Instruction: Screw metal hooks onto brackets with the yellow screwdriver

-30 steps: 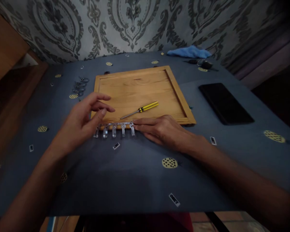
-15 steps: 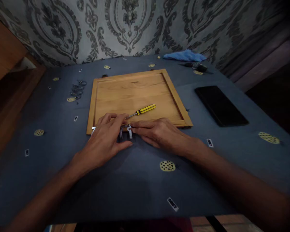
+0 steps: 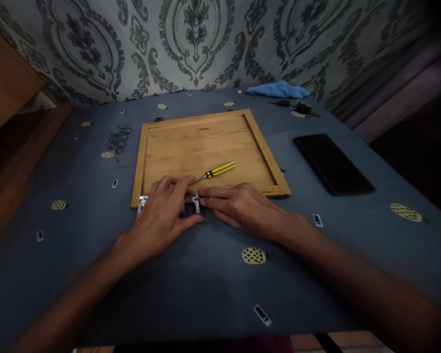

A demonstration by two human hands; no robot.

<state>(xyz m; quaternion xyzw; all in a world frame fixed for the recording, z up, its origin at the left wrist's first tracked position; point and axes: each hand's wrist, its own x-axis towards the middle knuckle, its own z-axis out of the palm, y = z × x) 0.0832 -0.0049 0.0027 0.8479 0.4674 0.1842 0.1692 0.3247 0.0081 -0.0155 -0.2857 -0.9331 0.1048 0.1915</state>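
A shiny metal fitting [image 3: 196, 204] sits at the near edge of a framed wooden panel [image 3: 176, 142]. Another bright metal piece [image 3: 142, 200] shows left of my left hand; whether the two are joined is hidden. My left hand [image 3: 164, 210] grips over the fitting, fingers curled onto the panel and thumb reaching along the near side. From the right, my right hand [image 3: 240, 206] presses its fingertips together against the fitting's end. Just beyond my fingertips, a screwdriver [image 3: 220, 169] with a yellow and black handle lies on the panel, its tip partly hidden by my left hand.
Right of the panel lies a black phone-like slab [image 3: 332, 164]. A blue cloth [image 3: 278, 89] and a dark tool [image 3: 297, 105] are at the back right. Several small metal pieces [image 3: 117, 139] lie left of the panel on the patterned blue tablecloth [image 3: 95, 230]. Wooden furniture [image 3: 18, 162] borders the left side.
The whole view has shifted slightly. Both hands stay at the metal fitting with nearly the same grip, and the screwdriver still lies on the panel.
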